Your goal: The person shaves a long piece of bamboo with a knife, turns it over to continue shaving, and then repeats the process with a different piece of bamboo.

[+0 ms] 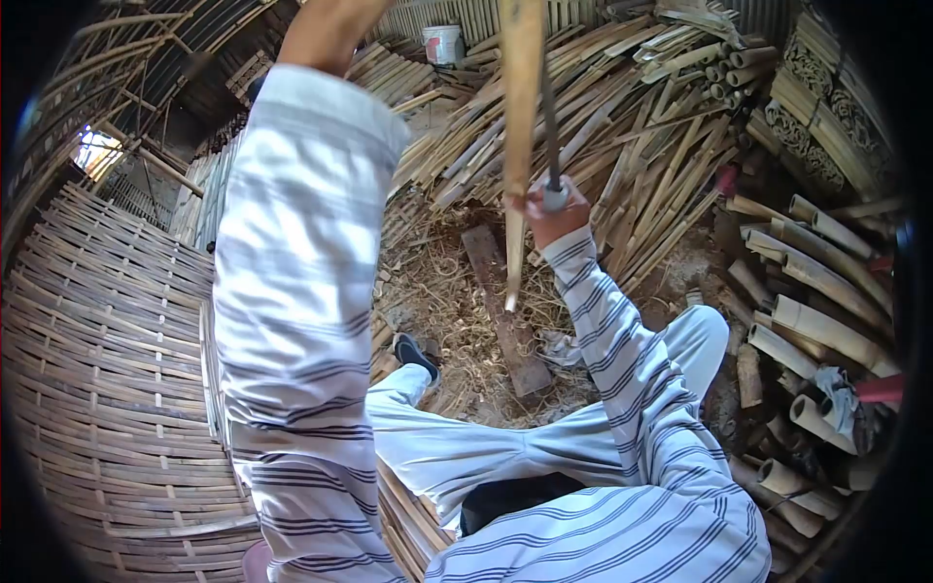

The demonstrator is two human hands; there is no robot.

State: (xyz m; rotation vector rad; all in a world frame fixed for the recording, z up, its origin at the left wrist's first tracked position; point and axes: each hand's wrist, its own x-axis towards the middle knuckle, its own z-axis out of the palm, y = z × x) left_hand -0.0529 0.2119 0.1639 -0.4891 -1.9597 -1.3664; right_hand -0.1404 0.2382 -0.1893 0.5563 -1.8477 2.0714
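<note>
My right hand (559, 214) is closed around the pale handle of a long, dark-bladed knife (550, 126), its blade pointing up and away from me. A split bamboo piece (522, 97) stands along the blade's left side, with my right fingers at its edge; its narrow lower end hangs over the ground. On the left, my striped sleeve and bare forearm (330, 34) reach up past the top edge of the view, so my left hand is out of sight. Below the bamboo, a wooden plank (505, 311) lies among shavings between my legs.
A woven bamboo panel (107, 379) spreads across the left side. Piles of bamboo strips (603, 107) lie ahead, with a white bucket (443, 45) behind. Cut bamboo tubes (826, 272) are stacked on the right, near a crumpled plastic bag (838, 394).
</note>
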